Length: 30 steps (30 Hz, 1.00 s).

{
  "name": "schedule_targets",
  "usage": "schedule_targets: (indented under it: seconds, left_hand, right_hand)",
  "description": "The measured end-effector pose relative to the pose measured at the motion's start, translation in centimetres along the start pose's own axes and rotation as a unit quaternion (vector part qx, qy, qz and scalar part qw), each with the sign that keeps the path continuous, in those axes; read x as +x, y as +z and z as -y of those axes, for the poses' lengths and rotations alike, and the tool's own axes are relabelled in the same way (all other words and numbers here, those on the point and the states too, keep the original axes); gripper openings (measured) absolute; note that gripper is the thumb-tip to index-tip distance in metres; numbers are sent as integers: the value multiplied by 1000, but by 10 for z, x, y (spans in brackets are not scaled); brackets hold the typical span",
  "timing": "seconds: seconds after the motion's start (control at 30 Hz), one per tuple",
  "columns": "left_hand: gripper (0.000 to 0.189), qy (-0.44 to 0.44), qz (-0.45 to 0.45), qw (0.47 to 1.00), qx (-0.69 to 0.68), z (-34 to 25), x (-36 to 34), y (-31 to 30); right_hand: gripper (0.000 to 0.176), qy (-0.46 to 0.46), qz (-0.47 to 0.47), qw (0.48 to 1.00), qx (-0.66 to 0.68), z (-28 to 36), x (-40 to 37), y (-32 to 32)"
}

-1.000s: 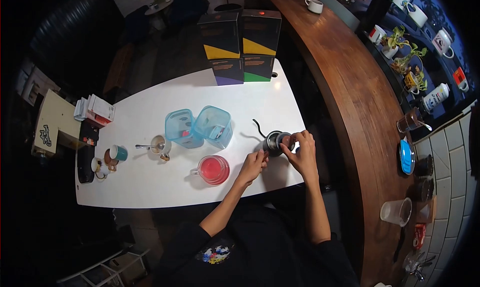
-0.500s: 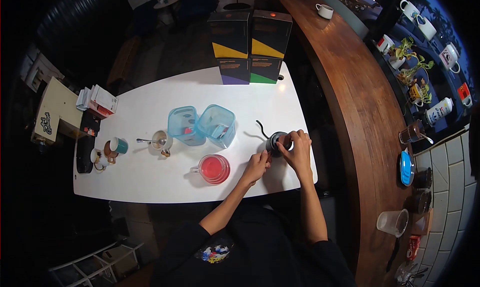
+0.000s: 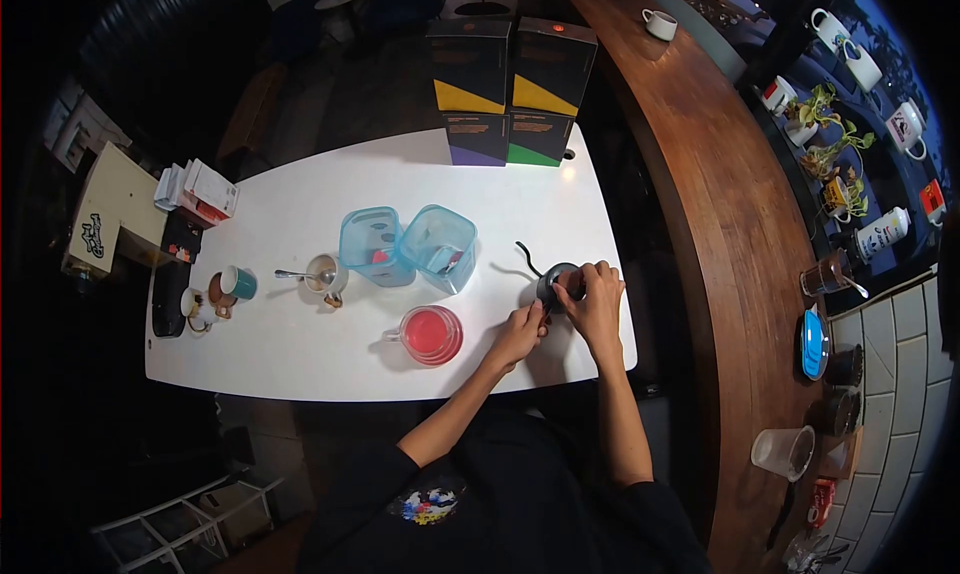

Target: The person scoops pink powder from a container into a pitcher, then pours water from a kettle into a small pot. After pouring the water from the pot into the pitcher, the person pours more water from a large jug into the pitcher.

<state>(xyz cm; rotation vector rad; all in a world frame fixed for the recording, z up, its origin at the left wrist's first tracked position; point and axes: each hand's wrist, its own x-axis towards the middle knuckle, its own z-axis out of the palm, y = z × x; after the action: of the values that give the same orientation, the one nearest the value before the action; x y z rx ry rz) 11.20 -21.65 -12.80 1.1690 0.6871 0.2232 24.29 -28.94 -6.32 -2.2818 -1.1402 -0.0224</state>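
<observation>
The work in hand centres on a small dark gooseneck kettle (image 3: 553, 282) that stands on the white tabletop (image 3: 300, 214) near its right end, with its thin spout pointing to the far left. The right hand (image 3: 598, 299) curls over the kettle's top and right side, its grip closed on the kettle. The left hand (image 3: 522, 332) has its fingers drawn together against the kettle's near-left side, but the pictures do not show whether that grip clamps a part or only steadies it. The kettle is not lifted or tilted, so judging from this, nothing is being poured and the handling is at the kettle's top. To the left, a glass mug (image 3: 432, 335) already holds red liquid. Beyond it, two blue containers (image 3: 370, 246) stand just beside each other with no lids on, and a pale cup (image 3: 322, 274) has a spoon laid across it. Farther left are a teal cup (image 3: 238, 283) and some small cups. As for writing, the stacked boxes (image 3: 470, 69) at the far edge carry yellow, purple and green bands, but their print is too small to read. A cream board (image 3: 95, 236) at the far left bears a black scrawled mark that cannot be made out. The mugs on the shelf (image 3: 905, 129) beyond the wooden counter (image 3: 700, 174) show red prints, also illegible. The person's dark shirt has a colourful print (image 3: 425, 501) with no readable words
</observation>
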Motion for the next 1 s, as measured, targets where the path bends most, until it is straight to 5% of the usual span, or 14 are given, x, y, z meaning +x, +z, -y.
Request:
schedule_targets:
  seconds: [0.2,0.23,0.33,0.4,0.47,0.57,0.67,0.87,0.93,1.0]
  left_hand:
    - [46,-40,31,997,-54,8,9,0]
    - [47,-36,29,999,-20,6,7,0]
    - [53,-50,-1,998,34,1,-8,-10]
    - [57,7,-27,980,197,-19,-38,-18]
    - [56,-23,-16,978,207,-22,-63,-37]
    - [43,76,63,975,201,-27,-102,-68]
    - [31,105,123,980,118,-50,-146,-93]
    - [25,193,-113,973,49,-52,-176,-144]
    - [34,260,-213,931,143,-47,-171,-154]
    - [53,228,-238,929,170,-44,-169,-158]
  right_hand:
    - [53,-2,-72,995,74,0,-10,-3]
    - [62,3,-62,994,94,2,-14,-7]
    - [55,50,-91,987,121,7,-33,-4]
    - [56,21,-85,992,92,9,-48,3]
    - [69,33,-38,991,122,19,-59,6]
    - [87,122,103,969,187,40,-56,-3]
    - [99,94,76,978,168,39,-58,13]
    - [96,92,89,973,191,36,-57,15]
    - [95,102,105,975,169,37,-55,10]
    - [94,99,104,979,144,37,-53,7]
